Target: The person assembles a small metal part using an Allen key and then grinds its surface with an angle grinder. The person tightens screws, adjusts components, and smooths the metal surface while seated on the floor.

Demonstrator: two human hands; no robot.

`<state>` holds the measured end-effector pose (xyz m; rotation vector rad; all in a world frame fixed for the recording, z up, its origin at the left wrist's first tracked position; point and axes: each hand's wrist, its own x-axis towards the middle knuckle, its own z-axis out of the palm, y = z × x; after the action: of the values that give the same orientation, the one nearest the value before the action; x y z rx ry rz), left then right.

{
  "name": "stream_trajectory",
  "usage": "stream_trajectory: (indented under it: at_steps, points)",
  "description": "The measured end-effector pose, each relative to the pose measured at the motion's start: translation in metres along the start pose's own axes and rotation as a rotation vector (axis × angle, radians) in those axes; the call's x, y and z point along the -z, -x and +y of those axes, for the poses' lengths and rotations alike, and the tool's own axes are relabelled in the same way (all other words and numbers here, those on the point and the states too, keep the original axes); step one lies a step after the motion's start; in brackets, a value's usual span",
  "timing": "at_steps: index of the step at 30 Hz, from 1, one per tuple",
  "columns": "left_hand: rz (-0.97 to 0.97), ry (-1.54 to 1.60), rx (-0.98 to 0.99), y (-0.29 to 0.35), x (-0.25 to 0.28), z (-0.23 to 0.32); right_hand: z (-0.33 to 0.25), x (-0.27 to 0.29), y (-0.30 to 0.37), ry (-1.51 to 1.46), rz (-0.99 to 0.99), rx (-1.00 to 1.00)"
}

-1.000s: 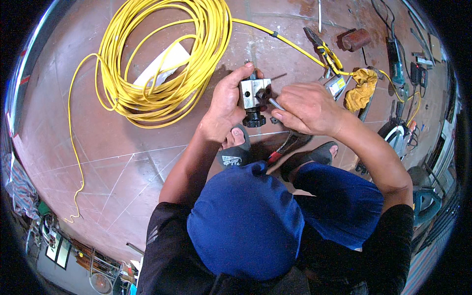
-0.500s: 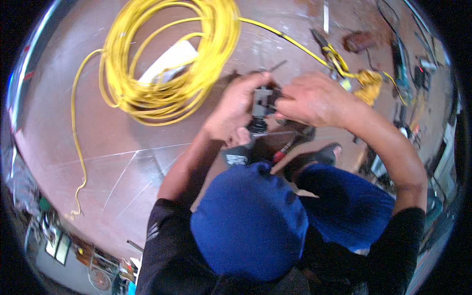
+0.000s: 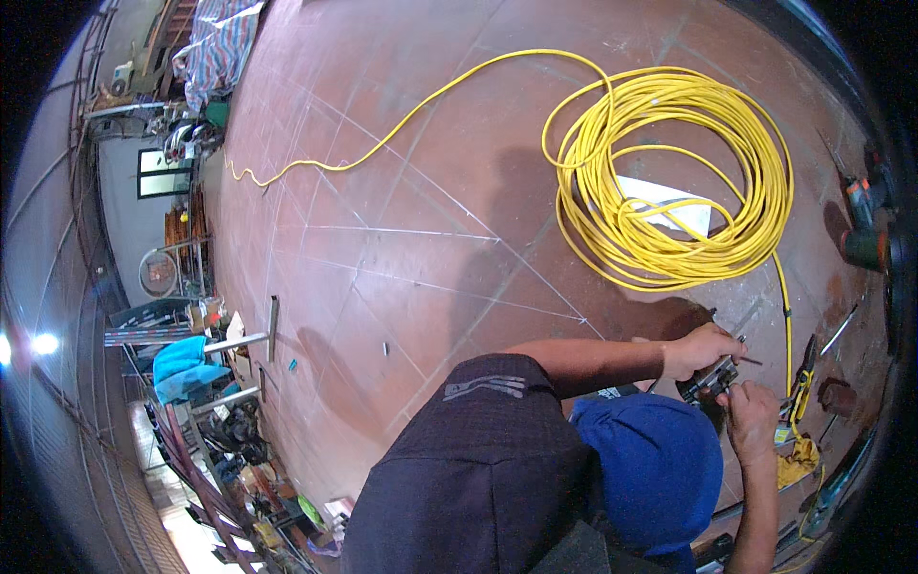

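Both of my hands are at the lower right, in front of my blue-clad knee. Between them is a dark metal tool (image 3: 710,380) with grey parts and a thin rod sticking out toward the far side; its exact kind is unclear. My left hand (image 3: 703,351) is closed around its far left side. On the near right side, the fingers of my right hand (image 3: 753,413) are bent and pressed against the tool. Beyond them lies a large coil of yellow cable (image 3: 669,273), and one strand runs down close to my hands.
White card (image 3: 660,203) lies inside the coil. Yellow-handled pliers (image 3: 803,383), a yellow cloth (image 3: 798,463) and a green-and-dark power tool (image 3: 865,247) are at the right. A loose cable end stretches left across the tiled floor. Clutter and a blue cloth (image 3: 182,368) stand far left.
My view has swung left, so the coil and my hands now appear farther right and more of the room shows. Both hands stay on the metal tool.
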<state>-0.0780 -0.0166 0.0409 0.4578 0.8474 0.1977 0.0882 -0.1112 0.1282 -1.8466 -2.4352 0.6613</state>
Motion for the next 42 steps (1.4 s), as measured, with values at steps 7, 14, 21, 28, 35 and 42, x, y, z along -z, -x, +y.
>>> stream_trajectory:
  at_steps: [7, 14, 21, 28, 35, 42]
  points:
    - [-0.025, 0.161, 0.260, 0.021, 0.006, 0.002, -0.009, -0.009, -0.004, -0.073, 0.031, -0.014]
    - [-0.092, 0.293, 0.385, 0.024, 0.007, -0.012, 0.001, -0.018, 0.003, -0.096, -0.096, -0.002]
    - [-0.049, 0.461, 0.134, -0.002, -0.024, 0.017, 0.041, 0.017, -0.024, -0.017, 0.357, 0.062]
    - [0.072, 0.365, 0.031, -0.004, -0.038, 0.059, 0.033, 0.029, -0.041, -0.077, 0.472, -0.160]
    - [0.318, -0.169, -0.556, -0.043, -0.045, 0.079, 0.007, -0.030, -0.064, -0.484, 0.762, -0.770]
    - [0.349, -0.887, -0.955, -0.073, -0.077, 0.105, 0.033, -0.050, -0.075, -1.436, 0.825, -1.280]
